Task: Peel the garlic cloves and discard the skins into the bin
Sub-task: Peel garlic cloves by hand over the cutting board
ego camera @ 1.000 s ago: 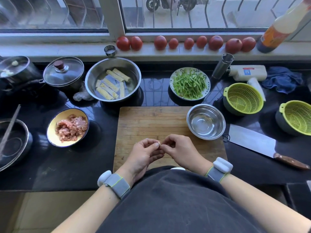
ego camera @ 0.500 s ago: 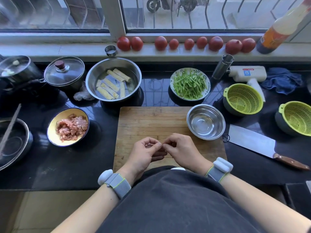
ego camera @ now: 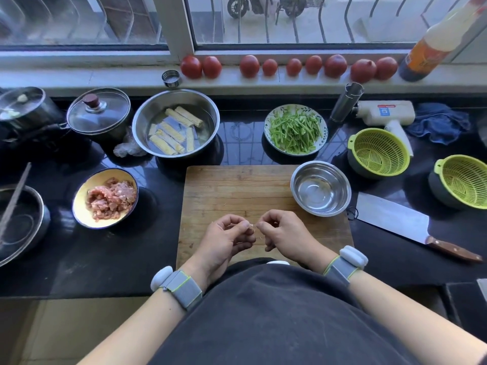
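Both hands meet over the near edge of the wooden cutting board. My left hand has its fingers curled round a small garlic clove, of which only a pale, pinkish tip shows between the fingertips. My right hand pinches that tip, or the skin on it, with thumb and forefinger. Most of the clove is hidden inside the fingers. No bin is in view.
An empty steel bowl sits on the board's right corner. A cleaver lies to the right, beside two green colanders. A yellow bowl of minced meat is left of the board. Behind stand a plate of green strips and a steel bowl of tofu rolls.
The fingertips of both hands have shifted slightly on the clove, and a pale tip now shows between them. The hands stay in the same place over the board.
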### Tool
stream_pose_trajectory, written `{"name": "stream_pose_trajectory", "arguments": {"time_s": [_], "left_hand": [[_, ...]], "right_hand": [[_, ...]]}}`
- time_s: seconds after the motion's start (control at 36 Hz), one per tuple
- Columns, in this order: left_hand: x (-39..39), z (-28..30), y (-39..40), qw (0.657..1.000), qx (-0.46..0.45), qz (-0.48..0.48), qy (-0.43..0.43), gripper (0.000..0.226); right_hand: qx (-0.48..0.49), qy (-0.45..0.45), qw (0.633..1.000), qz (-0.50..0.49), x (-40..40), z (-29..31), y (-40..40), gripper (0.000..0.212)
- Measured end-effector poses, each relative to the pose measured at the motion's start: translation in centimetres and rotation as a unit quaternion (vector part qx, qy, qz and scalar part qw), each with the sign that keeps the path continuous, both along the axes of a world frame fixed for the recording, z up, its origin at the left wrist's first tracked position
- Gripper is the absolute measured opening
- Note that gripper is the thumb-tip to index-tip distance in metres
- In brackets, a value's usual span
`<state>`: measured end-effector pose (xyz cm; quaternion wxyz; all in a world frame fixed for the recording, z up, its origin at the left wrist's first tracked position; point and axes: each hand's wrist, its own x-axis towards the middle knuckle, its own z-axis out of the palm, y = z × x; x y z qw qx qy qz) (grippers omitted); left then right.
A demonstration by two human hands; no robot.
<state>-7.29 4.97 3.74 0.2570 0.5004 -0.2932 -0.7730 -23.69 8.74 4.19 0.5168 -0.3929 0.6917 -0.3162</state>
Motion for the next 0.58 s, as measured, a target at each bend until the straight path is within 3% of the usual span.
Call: {"name": "stream_pose_trajectory", "arguments": {"time_s": [0.22, 0.47, 0.58], "left_hand": [[0.12, -0.33, 0.07, 1.0, 0.021, -0.008, 0.012, 0.011], [-0.2, -0.3, 0.07, 0.999, -0.032, -0.014, -0.026, 0.01], [-0.24, -0.15, 0.09, 0.998, -0.055, -0.018, -0.036, 0.008]], "right_hand": [[0.008, 0.013, 1.0, -0.006, 0.21, 0.35, -0.04, 0.018], [-0.073, 0.075, 0.993, 0.05, 0.43, 0.48, 0.19, 0.011], [-0.056, 0.073, 0.995, 0.049, 0.32, 0.15, -0.03, 0.012]]}}
